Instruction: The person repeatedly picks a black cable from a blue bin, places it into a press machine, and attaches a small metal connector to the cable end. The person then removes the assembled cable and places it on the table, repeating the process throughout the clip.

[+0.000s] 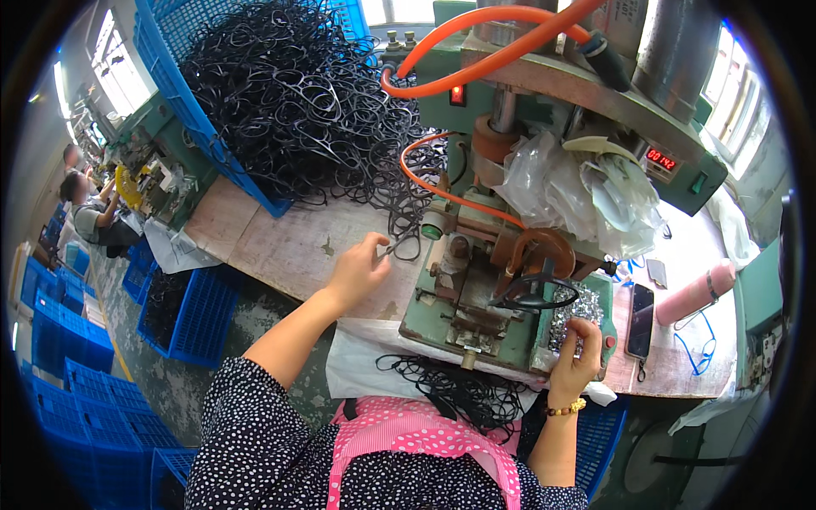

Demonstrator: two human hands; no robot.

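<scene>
My left hand [361, 270] is over the wooden bench top, its fingertips pinched on a thin black cord loop [408, 246] at the edge of a large heap of such loops [297, 93]. My right hand [576, 357] is beside a tray of small shiny metal pieces [586, 299]. Its thumb and fingers are curled together; whatever is between them is too small to make out. Between my hands stands a green press [463, 302] with a metal fixture. A black loop [535, 293] hangs at the press's right side. More black loops [459, 387] lie across my lap.
A blue crate [183, 93] lies tipped at the back left, loops spilling out. Orange hoses [476, 21] arch above the press, and plastic bags [586, 187] hang on it. A phone [640, 319] and pink bottle [697, 293] are at right. Two people work far left.
</scene>
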